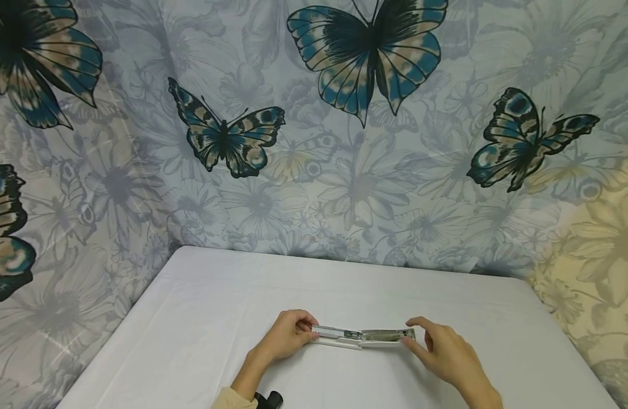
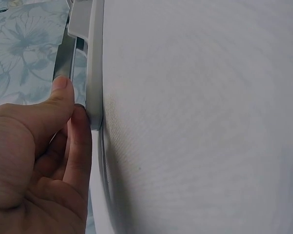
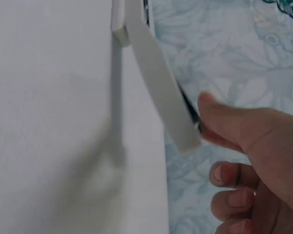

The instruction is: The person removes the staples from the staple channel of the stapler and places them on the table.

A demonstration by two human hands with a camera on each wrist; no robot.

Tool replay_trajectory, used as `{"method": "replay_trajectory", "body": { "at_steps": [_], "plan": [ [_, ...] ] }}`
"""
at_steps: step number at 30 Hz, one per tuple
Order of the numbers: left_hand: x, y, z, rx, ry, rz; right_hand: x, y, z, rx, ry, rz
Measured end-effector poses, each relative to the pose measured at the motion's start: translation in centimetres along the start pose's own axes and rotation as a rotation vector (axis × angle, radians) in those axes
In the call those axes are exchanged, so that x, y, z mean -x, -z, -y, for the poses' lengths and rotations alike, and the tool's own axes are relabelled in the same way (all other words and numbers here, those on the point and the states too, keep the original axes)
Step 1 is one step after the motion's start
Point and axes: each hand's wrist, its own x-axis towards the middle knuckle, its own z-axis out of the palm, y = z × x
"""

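Note:
A white stapler point(image 1: 336, 343) is spread open, its cover swung far back to the right so the metal inside shows. My left hand point(image 1: 287, 336) pinches the left end, the thumb lying along the metal magazine point(image 2: 64, 58) just above the white base point(image 2: 95, 73) in the left wrist view. At the other end my right hand point(image 1: 449, 351) holds the tip of the raised cover point(image 3: 158, 92) between thumb and index finger. Its other fingers are loosely curled beneath, as the right wrist view shows. The cover slants away from the base.
The stapler is over a table with a white cloth point(image 1: 201, 318). Behind it hangs a floral backdrop point(image 1: 355, 187) printed with butterflies. A black strap device point(image 1: 269, 400) sits on the left wrist by a beige sleeve point(image 1: 232, 399).

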Motion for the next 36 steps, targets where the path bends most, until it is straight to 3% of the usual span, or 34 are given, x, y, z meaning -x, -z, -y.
{"method": "replay_trajectory", "body": {
  "at_steps": [5,10,18,26,36],
  "plan": [
    [0.0,0.0,0.0,0.004,-0.003,0.002,-0.2,0.0,2.2,-0.049,-0.023,-0.034],
    [0.0,0.0,0.0,0.005,-0.002,0.005,-0.8,-1.1,4.3,-0.197,-0.048,-0.025],
    [-0.1,0.0,0.1,-0.007,-0.004,0.003,-1.8,-4.3,6.3,-0.448,-0.071,0.069],
    [-0.2,0.0,0.0,-0.019,-0.017,0.010,-2.4,-6.3,7.3,-0.499,-0.108,0.068],
    [-0.5,0.4,-0.7,-0.107,-0.044,0.013,-2.9,-7.0,8.5,-0.525,-0.119,0.097]
  ]
}}
